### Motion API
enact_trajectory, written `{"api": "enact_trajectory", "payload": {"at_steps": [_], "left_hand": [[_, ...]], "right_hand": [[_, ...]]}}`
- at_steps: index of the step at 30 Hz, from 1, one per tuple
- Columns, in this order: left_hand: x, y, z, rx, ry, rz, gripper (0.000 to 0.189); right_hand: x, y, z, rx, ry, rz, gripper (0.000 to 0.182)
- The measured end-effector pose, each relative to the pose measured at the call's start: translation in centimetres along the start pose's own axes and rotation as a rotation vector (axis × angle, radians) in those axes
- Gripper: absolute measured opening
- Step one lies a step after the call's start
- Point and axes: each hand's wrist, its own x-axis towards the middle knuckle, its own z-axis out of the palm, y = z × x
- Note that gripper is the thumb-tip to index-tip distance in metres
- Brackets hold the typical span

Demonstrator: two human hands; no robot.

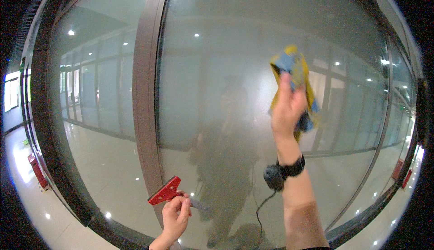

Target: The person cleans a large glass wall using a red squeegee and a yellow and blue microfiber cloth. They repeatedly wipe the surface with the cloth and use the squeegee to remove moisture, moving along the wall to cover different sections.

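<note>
A large glass pane (217,114) stands before me and reflects a dim figure and a hall. Up at the right of centre, my right hand (290,104) grips a crumpled blue and yellow cloth (293,63) at the glass; the cloth is slightly blurred. Around my right wrist is a black strap with a small black device (274,178), from which a thin cable hangs. Low and left of centre, my left hand (176,214) holds a red scraper or squeegee (166,191) by its handle, its dark edge tilted up to the left, near the brown frame post. Whether it touches the post I cannot tell.
A brown metal upright (146,97) divides the glass left of centre. Dark frame edges curve round the sides and bottom. Glossy tiled floor (54,212) shows at the lower left, with a red box (38,172) at the far left.
</note>
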Motion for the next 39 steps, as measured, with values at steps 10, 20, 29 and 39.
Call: {"api": "enact_trajectory", "payload": {"at_steps": [10,20,29,39], "left_hand": [[5.8,-1.2,4.2,0.008,-0.211,0.233,0.005],[7.6,-2.4,3.0,-0.059,-0.069,0.463,0.021],[8.0,-2.5,-0.3,-0.017,-0.165,0.453,0.018],[8.5,-3.0,0.5,-0.105,-0.271,0.428,0.014]], "right_hand": [[8.6,6.5,8.0,-0.886,-0.302,-0.772,0.05],[22.0,9.6,13.8,-0.92,-0.108,-0.815,0.055],[15.2,7.0,9.8,-1.068,-0.144,-0.878,0.063],[15.4,8.8,9.8,-0.934,-0.061,-0.982,0.062]]}}
